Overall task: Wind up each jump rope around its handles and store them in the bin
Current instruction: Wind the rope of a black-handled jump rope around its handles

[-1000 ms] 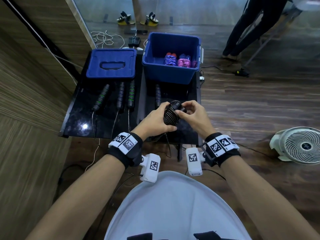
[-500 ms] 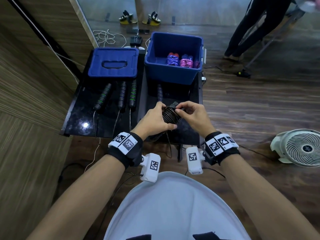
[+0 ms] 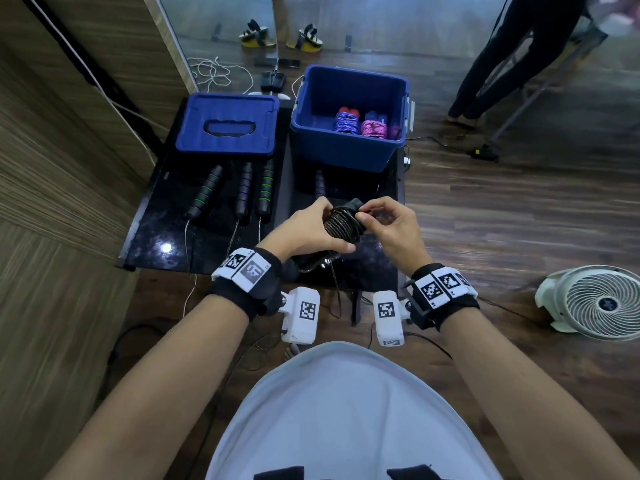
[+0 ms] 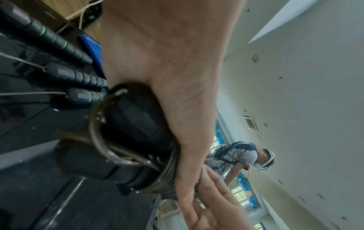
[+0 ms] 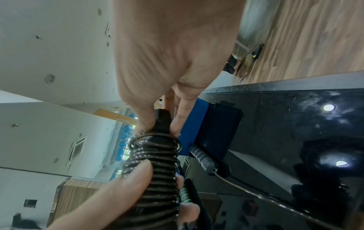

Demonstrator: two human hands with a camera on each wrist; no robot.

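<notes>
My left hand [image 3: 313, 232] grips a black jump rope bundle [image 3: 341, 223], its thin cable coiled tight round both handles, above the black table [image 3: 162, 233]. My right hand [image 3: 366, 213] pinches the bundle's top end at the handle tip. The right wrist view shows that hand [image 5: 167, 121] on the tip above the coils [image 5: 155, 168]. In the left wrist view my left hand [image 4: 177, 109] wraps the handles [image 4: 138, 132], with a loose cable loop beside them. The blue bin [image 3: 346, 150] at the back holds a purple wound rope [image 3: 346, 121] and a pink one [image 3: 374, 129].
Unwound black handles lie on the table: three at left [image 3: 244, 190] and one [image 3: 319, 183] in front of the bin, cables trailing over the near edge. A blue lid [image 3: 225, 124] lies left of the bin. A white fan [image 3: 602, 303] and a standing person [image 3: 502, 64] are at right.
The bundle stays in my left hand over the same spot. My right fingers have shifted along its top end and now pinch at the handle tip.
</notes>
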